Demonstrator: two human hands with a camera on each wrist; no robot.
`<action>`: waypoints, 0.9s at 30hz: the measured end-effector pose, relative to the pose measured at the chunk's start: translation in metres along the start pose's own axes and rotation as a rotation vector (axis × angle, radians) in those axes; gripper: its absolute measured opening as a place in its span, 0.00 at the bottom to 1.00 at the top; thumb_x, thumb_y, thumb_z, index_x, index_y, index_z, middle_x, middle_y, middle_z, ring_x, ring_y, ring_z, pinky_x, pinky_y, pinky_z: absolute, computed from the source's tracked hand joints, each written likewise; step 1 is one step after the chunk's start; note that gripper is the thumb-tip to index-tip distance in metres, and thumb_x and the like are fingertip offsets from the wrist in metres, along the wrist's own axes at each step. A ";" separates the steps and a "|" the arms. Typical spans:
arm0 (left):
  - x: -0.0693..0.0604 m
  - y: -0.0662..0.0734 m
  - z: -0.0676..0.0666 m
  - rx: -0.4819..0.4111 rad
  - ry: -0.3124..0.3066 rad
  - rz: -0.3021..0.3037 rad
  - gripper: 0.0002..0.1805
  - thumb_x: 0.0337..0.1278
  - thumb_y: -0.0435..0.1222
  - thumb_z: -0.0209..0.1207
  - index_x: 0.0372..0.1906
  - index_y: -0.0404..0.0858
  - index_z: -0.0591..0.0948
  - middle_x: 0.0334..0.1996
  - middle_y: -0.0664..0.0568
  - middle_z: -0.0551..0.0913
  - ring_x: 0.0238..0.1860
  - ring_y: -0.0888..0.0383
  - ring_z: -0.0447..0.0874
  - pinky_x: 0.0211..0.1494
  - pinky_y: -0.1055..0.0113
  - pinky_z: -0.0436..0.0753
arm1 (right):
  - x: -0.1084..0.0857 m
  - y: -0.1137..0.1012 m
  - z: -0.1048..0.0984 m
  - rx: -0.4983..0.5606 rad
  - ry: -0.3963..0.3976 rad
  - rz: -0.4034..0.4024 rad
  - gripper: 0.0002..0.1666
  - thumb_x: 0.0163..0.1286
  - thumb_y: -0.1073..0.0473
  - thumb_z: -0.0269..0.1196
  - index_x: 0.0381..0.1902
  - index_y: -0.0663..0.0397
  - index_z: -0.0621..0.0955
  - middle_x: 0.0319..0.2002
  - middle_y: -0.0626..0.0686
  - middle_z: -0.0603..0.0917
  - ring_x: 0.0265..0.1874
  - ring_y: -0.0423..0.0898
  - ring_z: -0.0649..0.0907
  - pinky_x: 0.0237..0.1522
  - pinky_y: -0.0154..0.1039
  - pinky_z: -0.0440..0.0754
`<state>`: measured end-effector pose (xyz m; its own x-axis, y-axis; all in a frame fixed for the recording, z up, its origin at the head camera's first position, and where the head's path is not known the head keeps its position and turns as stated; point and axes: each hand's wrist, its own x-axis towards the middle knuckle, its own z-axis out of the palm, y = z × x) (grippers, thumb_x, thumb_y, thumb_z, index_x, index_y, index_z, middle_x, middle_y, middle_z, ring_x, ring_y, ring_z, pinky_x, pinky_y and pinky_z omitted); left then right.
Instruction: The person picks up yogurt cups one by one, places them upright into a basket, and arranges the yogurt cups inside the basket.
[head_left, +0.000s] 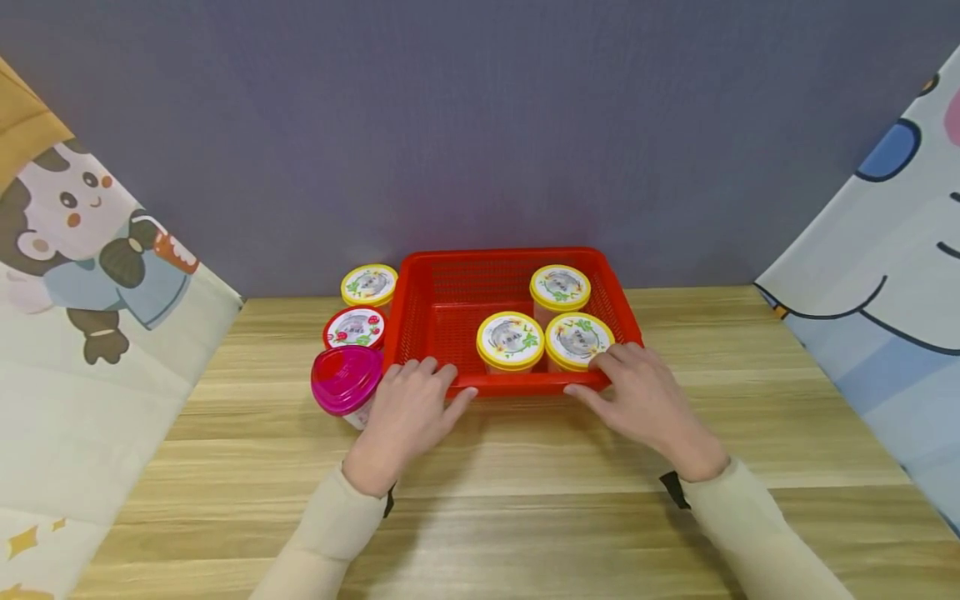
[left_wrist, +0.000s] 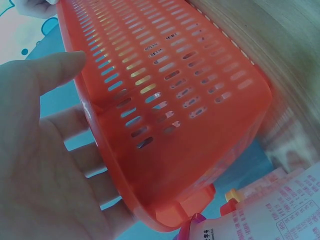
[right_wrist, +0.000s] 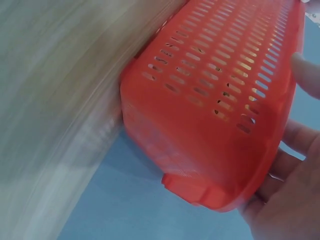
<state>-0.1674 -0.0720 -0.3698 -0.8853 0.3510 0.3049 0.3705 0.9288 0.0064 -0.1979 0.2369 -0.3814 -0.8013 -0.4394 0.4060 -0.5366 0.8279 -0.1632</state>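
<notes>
A red perforated basket (head_left: 450, 379) stands against the back wall, holding three yellow-lidded tubs: one at the back (head_left: 560, 286), one front left (head_left: 510, 340) and one front right (head_left: 577, 340). My left hand (head_left: 411, 408) grips the left part of its front rim, fingers over the edge and thumb on the near side. At the right front corner my right hand (head_left: 647, 400) holds the same rim in a like way. Both wrist views show the basket's slotted front wall (left_wrist: 175, 100) (right_wrist: 200, 95), with the left hand (left_wrist: 45, 145) and right hand (right_wrist: 295, 185) at the rim.
Left of the basket stand a yellow-lidded tub (head_left: 369, 285), a red-lidded tub (head_left: 354, 328) and a magenta-lidded container (head_left: 347, 382), the last close beside my left hand. A grey-blue wall (head_left: 480, 125) rises behind the wooden table (head_left: 510, 517); printed panels flank both sides.
</notes>
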 end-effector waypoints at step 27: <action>-0.001 -0.002 -0.002 -0.004 -0.014 0.009 0.26 0.70 0.59 0.54 0.49 0.40 0.82 0.37 0.46 0.82 0.40 0.47 0.81 0.45 0.54 0.79 | -0.001 0.004 0.007 0.043 0.041 -0.006 0.27 0.61 0.39 0.73 0.37 0.59 0.84 0.37 0.56 0.84 0.39 0.54 0.79 0.44 0.50 0.71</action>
<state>-0.1665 -0.0750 -0.3682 -0.8859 0.3609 0.2914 0.3793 0.9252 0.0072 -0.2011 0.2382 -0.3884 -0.7872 -0.4285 0.4436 -0.5527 0.8092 -0.1992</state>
